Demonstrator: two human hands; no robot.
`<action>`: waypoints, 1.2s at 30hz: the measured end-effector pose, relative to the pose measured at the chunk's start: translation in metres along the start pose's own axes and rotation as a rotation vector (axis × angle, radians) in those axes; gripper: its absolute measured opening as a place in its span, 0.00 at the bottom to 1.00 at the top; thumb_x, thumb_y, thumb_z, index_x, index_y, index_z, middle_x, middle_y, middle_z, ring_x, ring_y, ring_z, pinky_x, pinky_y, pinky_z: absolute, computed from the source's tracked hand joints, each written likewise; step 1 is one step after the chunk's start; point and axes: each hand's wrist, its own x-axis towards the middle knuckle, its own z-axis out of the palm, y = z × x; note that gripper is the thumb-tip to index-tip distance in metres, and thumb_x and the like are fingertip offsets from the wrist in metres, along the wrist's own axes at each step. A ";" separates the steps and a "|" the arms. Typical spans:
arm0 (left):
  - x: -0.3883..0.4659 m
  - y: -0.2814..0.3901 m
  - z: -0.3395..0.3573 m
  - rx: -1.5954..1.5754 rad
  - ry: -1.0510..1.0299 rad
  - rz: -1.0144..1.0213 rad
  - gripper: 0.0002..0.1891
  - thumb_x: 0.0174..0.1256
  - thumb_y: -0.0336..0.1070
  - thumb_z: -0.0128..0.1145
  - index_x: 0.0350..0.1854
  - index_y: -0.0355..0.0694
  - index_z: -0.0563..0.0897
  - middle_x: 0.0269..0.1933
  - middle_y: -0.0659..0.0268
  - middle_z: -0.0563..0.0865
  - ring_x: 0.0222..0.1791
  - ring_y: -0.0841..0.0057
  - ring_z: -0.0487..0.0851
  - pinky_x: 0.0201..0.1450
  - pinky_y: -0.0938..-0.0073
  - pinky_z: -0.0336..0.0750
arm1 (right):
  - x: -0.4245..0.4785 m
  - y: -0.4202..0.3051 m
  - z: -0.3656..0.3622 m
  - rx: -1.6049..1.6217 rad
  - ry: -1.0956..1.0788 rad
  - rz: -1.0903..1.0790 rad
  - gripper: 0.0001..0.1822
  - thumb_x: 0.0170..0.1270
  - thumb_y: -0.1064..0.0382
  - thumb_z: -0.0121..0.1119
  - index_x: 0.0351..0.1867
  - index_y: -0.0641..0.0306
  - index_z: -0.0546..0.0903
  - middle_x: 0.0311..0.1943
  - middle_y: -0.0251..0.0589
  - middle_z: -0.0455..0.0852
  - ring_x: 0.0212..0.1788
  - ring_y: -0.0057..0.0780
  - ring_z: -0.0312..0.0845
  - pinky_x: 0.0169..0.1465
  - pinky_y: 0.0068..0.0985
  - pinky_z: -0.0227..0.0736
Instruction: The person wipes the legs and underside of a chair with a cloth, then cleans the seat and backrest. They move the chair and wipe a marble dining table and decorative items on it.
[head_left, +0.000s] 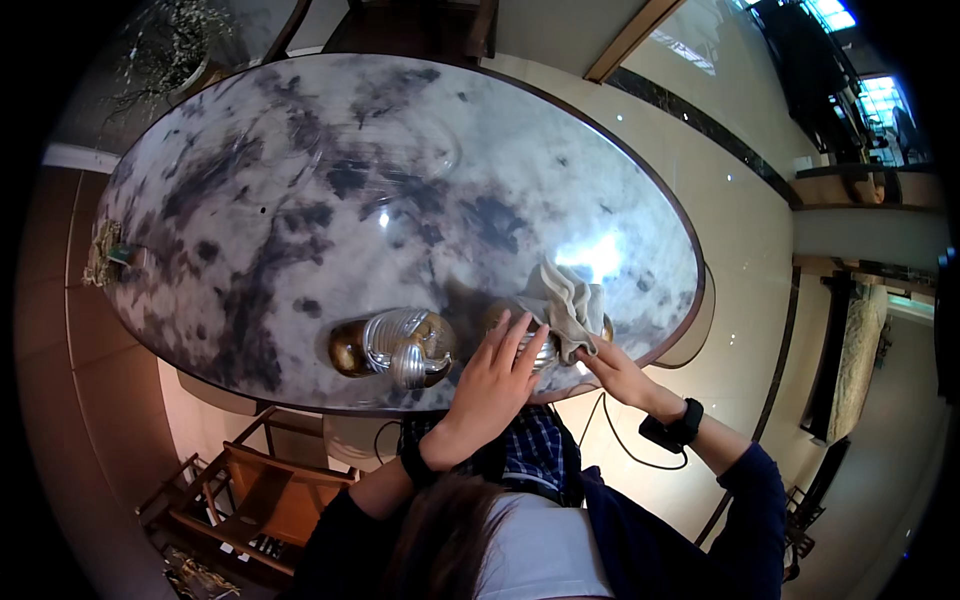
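My left hand (498, 379) lies over the near side of a gold-brown and silver ornament (546, 354), its fingers spread against it and its thumb out of sight. A crumpled grey cloth (568, 309) drapes over that ornament and hides most of it. At the cloth's near right edge, my right hand (616, 377) grips the fabric, with its fingertips partly covered. To the left of my left hand stands a similar ornament (409, 349), rounded, with ribbed silver bands over a shiny gold-brown body. Both ornaments sit near the front edge of an oval marble-patterned table (420, 225).
A small green object (120, 254) beside a dried tuft (97, 259) rests at the table's left end. Wooden chairs (262, 495) stand at the lower left. A potted branch plant (180, 56) is behind the table. A black cable (630, 450) hangs near my right forearm.
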 end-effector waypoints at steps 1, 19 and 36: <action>0.000 -0.002 -0.008 -0.073 -0.040 0.020 0.27 0.61 0.38 0.60 0.63 0.39 0.70 0.65 0.57 0.69 0.65 0.57 0.68 0.66 0.61 0.65 | 0.002 -0.003 -0.009 0.135 -0.015 0.086 0.23 0.73 0.55 0.45 0.61 0.68 0.69 0.57 0.50 0.74 0.58 0.39 0.72 0.61 0.33 0.66; -0.037 -0.164 -0.112 -0.264 -0.092 -0.359 0.20 0.69 0.41 0.51 0.60 0.39 0.75 0.59 0.55 0.78 0.56 0.59 0.76 0.59 0.64 0.70 | 0.264 -0.038 0.074 -1.091 -0.554 -0.562 0.24 0.64 0.55 0.53 0.61 0.54 0.74 0.66 0.41 0.66 0.70 0.42 0.57 0.63 0.49 0.62; -0.004 -0.227 -0.084 0.006 -0.320 -0.366 0.21 0.66 0.43 0.52 0.57 0.37 0.76 0.53 0.53 0.81 0.53 0.55 0.77 0.56 0.61 0.71 | 0.268 0.094 -0.108 -1.034 0.077 0.087 0.33 0.61 0.41 0.56 0.68 0.44 0.66 0.76 0.32 0.36 0.76 0.50 0.29 0.57 0.80 0.41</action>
